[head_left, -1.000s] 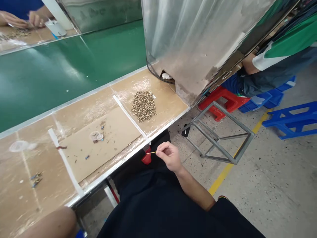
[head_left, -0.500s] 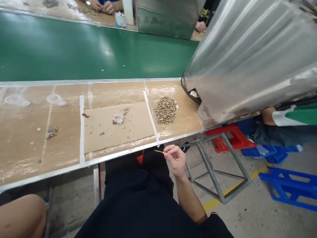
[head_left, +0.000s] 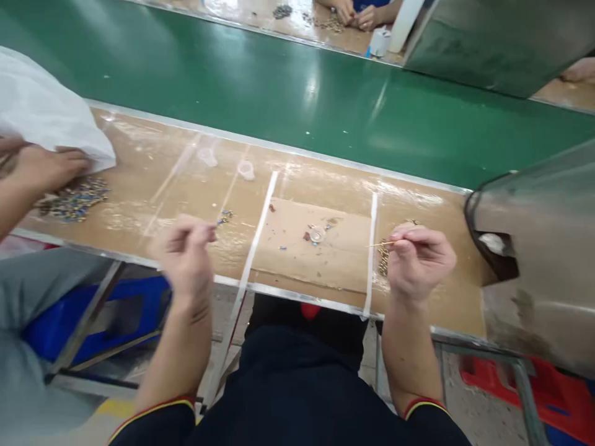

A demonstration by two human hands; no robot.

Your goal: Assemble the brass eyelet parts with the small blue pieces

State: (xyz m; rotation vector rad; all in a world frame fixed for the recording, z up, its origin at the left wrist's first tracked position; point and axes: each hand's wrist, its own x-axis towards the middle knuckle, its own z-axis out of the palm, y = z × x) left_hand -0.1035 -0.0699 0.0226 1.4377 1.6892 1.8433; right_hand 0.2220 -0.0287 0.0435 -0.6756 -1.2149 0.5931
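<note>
My right hand [head_left: 421,260] pinches a toothpick [head_left: 380,244], which points left over the edge of a cardboard sheet [head_left: 344,263]. Behind that hand, partly hidden, lies a pile of small brass-coloured parts [head_left: 383,260]. My left hand [head_left: 183,257] is raised over the bench front, blurred, with thumb and fingertips pressed together; whatever may be in them is too small to make out. Just beyond its fingertips are several small blue-and-brass pieces [head_left: 225,217]. On the cardboard sits a small clear round dish [head_left: 317,234] with bits around it.
A co-worker's hand [head_left: 51,167] at left is by a white bag [head_left: 46,105] and a heap of blue-and-brass parts [head_left: 79,199]. A green belt [head_left: 260,93] runs behind the bench. A metal housing [head_left: 548,248] stands at right. Another person's hands [head_left: 357,15] are across the belt.
My view has swung left. My left hand has come into view, and my right hand has risen from below the bench edge to over it, still pinching the toothpick.
</note>
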